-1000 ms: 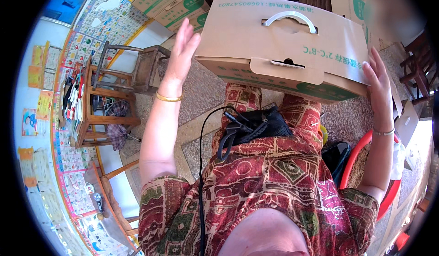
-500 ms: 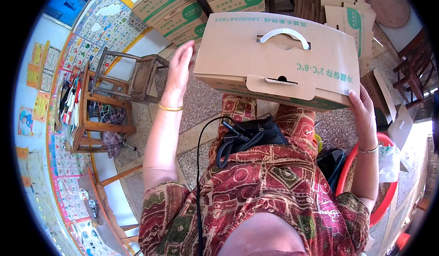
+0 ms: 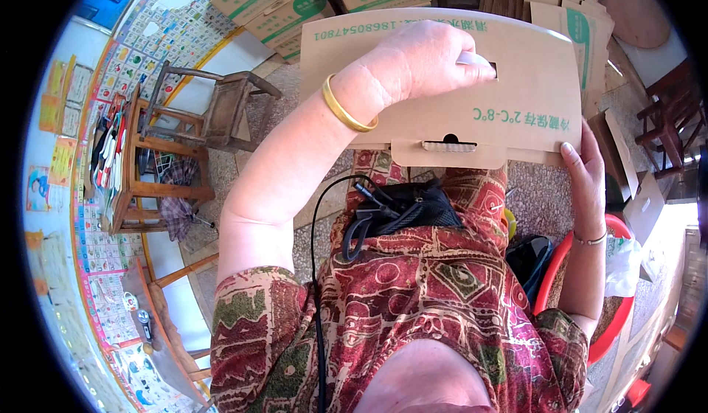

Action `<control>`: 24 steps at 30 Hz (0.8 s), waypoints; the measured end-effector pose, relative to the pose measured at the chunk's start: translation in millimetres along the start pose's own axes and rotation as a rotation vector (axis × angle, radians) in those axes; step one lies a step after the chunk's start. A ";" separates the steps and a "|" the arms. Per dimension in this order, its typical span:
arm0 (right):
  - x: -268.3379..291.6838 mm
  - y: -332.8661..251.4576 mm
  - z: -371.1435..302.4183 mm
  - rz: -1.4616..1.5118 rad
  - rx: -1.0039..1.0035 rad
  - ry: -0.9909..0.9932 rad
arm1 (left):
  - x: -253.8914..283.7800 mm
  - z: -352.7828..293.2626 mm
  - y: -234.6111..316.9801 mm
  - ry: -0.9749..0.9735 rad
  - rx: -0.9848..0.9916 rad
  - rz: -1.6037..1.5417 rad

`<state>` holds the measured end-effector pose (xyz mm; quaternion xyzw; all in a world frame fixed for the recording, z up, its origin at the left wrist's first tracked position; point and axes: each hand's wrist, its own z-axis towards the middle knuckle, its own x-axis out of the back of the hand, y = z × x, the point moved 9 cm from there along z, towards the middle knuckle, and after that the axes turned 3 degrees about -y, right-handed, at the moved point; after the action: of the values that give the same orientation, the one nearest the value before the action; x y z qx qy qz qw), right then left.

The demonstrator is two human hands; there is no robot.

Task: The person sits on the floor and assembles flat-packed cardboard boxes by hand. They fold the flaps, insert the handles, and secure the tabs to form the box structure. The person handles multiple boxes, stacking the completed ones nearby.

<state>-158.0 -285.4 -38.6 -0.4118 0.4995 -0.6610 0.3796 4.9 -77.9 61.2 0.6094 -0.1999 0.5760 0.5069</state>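
A brown cardboard box (image 3: 428,124) with green print is in front of me, its top face toward me and a slotted flap along its near edge. My left hand (image 3: 435,57) reaches across the box top, its fingers wrapped round the white carrying handle (image 3: 478,64), which is mostly hidden by the hand. My right hand (image 3: 586,164) grips the box at its near right corner, thumb on the top edge and the other fingers out of sight behind the side.
Stacked green-printed boxes (image 3: 287,16) stand at the far left, flattened cartons (image 3: 568,33) at the far right. A wooden chair (image 3: 228,107) and a wooden rack (image 3: 140,184) are on the left. A red-rimmed basin (image 3: 621,324) with a white plastic bag (image 3: 622,265) is at right.
My left hand has come from beside the box's left edge onto its top and closed round the handle. The box's front side has tipped out of view; my right hand still holds its corner.
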 end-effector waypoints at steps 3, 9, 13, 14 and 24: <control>-6.8 -61.0 -12.9 -0.662 0.416 0.192 | -14.1 7.2 -13.4 -0.088 0.099 -0.257; -122.9 -107.9 -26.4 -0.834 0.771 -0.352 | -26.7 2.0 13.1 -0.393 0.238 -0.410; -131.5 -102.5 -34.0 -0.736 0.805 -0.374 | -34.4 -2.0 19.6 -0.478 0.165 -0.322; -130.8 -100.4 -39.6 -0.711 0.810 -0.415 | -36.5 -4.6 21.3 -0.498 0.168 -0.358; -135.8 -102.7 -33.8 -0.627 0.830 -0.434 | -38.2 -9.6 18.0 -0.282 0.181 -0.658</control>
<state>-147.9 -127.8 33.4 -0.4831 -0.0383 -0.7833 0.3894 -24.7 -90.0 31.9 0.7569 -0.0091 0.3078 0.5765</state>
